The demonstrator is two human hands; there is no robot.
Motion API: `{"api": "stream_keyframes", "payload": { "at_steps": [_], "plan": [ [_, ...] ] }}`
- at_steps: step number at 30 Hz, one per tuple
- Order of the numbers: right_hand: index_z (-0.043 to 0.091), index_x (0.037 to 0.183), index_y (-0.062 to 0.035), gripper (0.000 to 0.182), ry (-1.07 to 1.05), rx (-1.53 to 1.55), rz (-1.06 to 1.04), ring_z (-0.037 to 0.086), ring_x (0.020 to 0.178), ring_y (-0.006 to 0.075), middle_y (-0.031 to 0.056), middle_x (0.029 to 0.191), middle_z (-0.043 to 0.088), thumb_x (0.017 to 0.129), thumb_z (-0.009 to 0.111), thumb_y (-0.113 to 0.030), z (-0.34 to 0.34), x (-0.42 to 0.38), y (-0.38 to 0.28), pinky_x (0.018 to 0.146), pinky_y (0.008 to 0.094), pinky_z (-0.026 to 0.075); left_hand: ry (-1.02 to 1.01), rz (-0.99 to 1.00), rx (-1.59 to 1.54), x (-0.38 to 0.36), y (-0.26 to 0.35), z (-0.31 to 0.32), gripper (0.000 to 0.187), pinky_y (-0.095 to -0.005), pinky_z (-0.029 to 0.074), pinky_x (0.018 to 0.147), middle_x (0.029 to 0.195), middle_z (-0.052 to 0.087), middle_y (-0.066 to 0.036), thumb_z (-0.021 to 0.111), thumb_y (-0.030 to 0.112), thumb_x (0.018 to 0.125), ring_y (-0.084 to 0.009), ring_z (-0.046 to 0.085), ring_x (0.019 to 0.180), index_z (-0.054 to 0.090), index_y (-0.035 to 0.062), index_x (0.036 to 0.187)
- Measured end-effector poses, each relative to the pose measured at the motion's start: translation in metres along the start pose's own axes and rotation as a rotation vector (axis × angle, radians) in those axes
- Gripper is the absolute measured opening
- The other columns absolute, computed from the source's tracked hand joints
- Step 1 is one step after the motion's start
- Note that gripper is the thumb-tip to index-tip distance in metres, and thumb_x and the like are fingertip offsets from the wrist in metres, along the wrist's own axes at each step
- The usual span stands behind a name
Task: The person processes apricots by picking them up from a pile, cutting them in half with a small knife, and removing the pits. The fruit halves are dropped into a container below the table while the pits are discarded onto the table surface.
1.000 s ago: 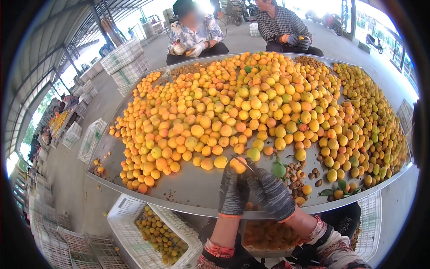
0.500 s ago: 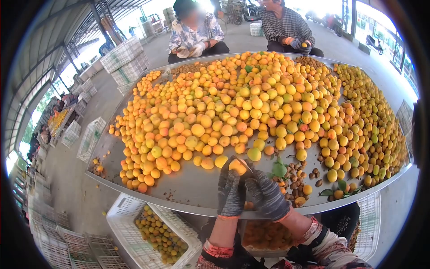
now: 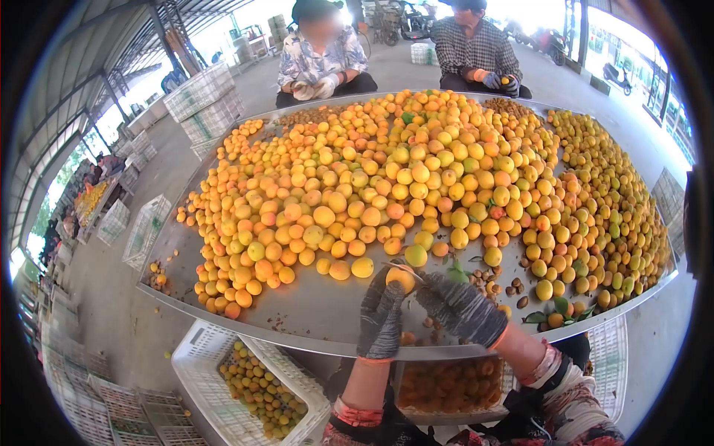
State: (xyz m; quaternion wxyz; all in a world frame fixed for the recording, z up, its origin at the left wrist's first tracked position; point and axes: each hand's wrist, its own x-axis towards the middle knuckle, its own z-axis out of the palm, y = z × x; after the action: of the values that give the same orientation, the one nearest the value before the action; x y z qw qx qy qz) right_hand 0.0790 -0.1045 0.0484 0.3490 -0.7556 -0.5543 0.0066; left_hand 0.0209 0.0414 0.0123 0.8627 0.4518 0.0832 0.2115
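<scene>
My left hand (image 3: 381, 318), in a grey glove, grips an orange apricot (image 3: 400, 279) above the near edge of the metal table (image 3: 312, 308). Just to its right, my right hand (image 3: 462, 308), also gloved, has its fingers closed at the fruit's side around a thin, light-coloured item that is too small to name. A large heap of apricots (image 3: 357, 193) covers the table beyond my hands. Brown pits (image 3: 487, 282) and green leaves lie behind and beside my right hand.
Two people sit across the table, one in a floral shirt (image 3: 323, 56), one in a checked shirt (image 3: 476, 48). A white crate (image 3: 197, 357) with fruit stands below left, another container (image 3: 450, 386) below my hands. Stacked crates (image 3: 204, 104) stand back left.
My right hand has moved right and slightly up, away from my left hand. The apricot is still in my left hand and shows more clearly. The whole view has shifted slightly.
</scene>
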Motion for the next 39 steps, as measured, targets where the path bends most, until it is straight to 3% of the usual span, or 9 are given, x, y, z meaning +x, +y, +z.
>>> {"api": "stream_keyframes", "payload": {
  "at_steps": [5, 9, 11, 16, 20, 22, 27, 36, 39],
  "plan": [
    [0.040, 0.124, 0.0033, 0.042, 0.544, -0.002, 0.133, 0.059, 0.084, 0.0159, 0.0102, 0.102, 0.058, 0.085, 0.053, -0.006, 0.070, -0.003, 0.004, 0.069, 0.0248, 0.048, -0.016, 0.071, 0.073, -0.003, -0.024, 0.000, 0.037, -0.0288, 0.040, 0.082, 0.103, 0.053, -0.009, 0.043, 0.029, 0.091, -0.0143, 0.048, 0.096, 0.046, 0.0003, 0.114],
    [0.039, 0.125, 0.0028, 0.043, 0.380, -0.307, -0.006, 0.059, 0.085, 0.0171, 0.0095, 0.103, 0.058, 0.085, 0.053, -0.007, 0.047, -0.005, -0.001, 0.072, 0.0259, 0.047, 0.022, -0.195, 0.074, -0.003, -0.011, -0.010, 0.046, -0.0261, 0.041, 0.082, 0.105, 0.053, -0.007, 0.051, 0.031, 0.088, -0.0143, 0.049, 0.096, 0.043, -0.0013, 0.120],
    [0.038, 0.126, 0.0021, 0.046, 0.207, 0.833, 0.412, 0.052, 0.104, 0.0213, 0.0135, 0.116, 0.052, 0.083, 0.054, -0.006, 0.028, -0.005, -0.009, 0.087, 0.0306, 0.042, 0.033, -0.283, 0.212, -0.002, 0.003, -0.011, 0.045, -0.0255, 0.041, 0.082, 0.103, 0.054, -0.007, 0.051, 0.030, 0.088, -0.0139, 0.050, 0.095, 0.044, -0.0009, 0.119],
    [0.036, 0.127, 0.0023, 0.047, 0.012, 0.489, 0.248, 0.053, 0.100, 0.0220, 0.0147, 0.117, 0.051, 0.083, 0.053, -0.004, 0.013, 0.000, 0.003, 0.083, 0.0304, 0.044, -0.012, -0.022, 0.257, 0.002, -0.001, -0.013, 0.039, -0.0153, 0.042, 0.063, 0.090, 0.057, -0.004, 0.052, 0.035, 0.087, -0.0052, 0.051, 0.072, 0.053, 0.0030, 0.109],
    [0.036, 0.127, 0.0032, 0.047, 0.344, 0.090, 0.149, 0.056, 0.093, 0.0223, 0.0151, 0.113, 0.053, 0.083, 0.053, -0.003, 0.050, 0.001, -0.006, 0.079, 0.0304, 0.046, 0.138, -0.213, 0.230, -0.003, -0.005, -0.002, 0.041, -0.0250, 0.042, 0.079, 0.099, 0.055, -0.005, 0.053, 0.029, 0.088, -0.0127, 0.050, 0.092, 0.047, -0.0003, 0.116],
    [0.037, 0.126, 0.0033, 0.048, 0.326, 0.123, 0.239, 0.055, 0.095, 0.0219, 0.0148, 0.113, 0.053, 0.082, 0.054, -0.002, 0.066, -0.003, -0.008, 0.081, 0.0305, 0.044, 0.065, -0.112, -0.237, 0.001, -0.018, -0.003, 0.042, -0.0253, 0.043, 0.079, 0.101, 0.054, -0.006, 0.051, 0.032, 0.088, -0.0131, 0.050, 0.092, 0.047, 0.0002, 0.116],
    [0.040, 0.124, 0.0039, 0.046, 0.280, 0.418, 0.489, 0.055, 0.095, 0.0208, 0.0133, 0.111, 0.053, 0.081, 0.055, -0.003, 0.075, -0.014, -0.001, 0.082, 0.0302, 0.044, 0.027, -0.224, -0.126, 0.002, -0.018, -0.015, 0.041, -0.0268, 0.044, 0.080, 0.104, 0.053, -0.007, 0.051, 0.030, 0.088, -0.0137, 0.050, 0.093, 0.047, -0.0003, 0.115],
    [0.040, 0.123, 0.0031, 0.046, 0.121, -0.438, -0.291, 0.057, 0.091, 0.0185, 0.0095, 0.104, 0.056, 0.080, 0.056, -0.003, 0.016, -0.011, 0.008, 0.077, 0.0288, 0.047, -0.041, -0.099, 0.272, -0.002, -0.003, -0.010, 0.037, -0.0267, 0.043, 0.079, 0.105, 0.054, -0.007, 0.051, 0.026, 0.088, -0.0128, 0.051, 0.090, 0.049, -0.0006, 0.114],
    [0.040, 0.124, 0.0012, 0.043, 0.287, 0.277, 0.292, 0.057, 0.091, 0.0173, 0.0094, 0.103, 0.056, 0.083, 0.054, -0.005, 0.061, -0.015, -0.001, 0.076, 0.0294, 0.048, 0.043, -0.104, 0.142, -0.003, -0.021, 0.002, 0.037, -0.0264, 0.043, 0.078, 0.103, 0.055, -0.006, 0.052, 0.027, 0.088, -0.0126, 0.051, 0.089, 0.050, -0.0002, 0.113]
  ]
}}
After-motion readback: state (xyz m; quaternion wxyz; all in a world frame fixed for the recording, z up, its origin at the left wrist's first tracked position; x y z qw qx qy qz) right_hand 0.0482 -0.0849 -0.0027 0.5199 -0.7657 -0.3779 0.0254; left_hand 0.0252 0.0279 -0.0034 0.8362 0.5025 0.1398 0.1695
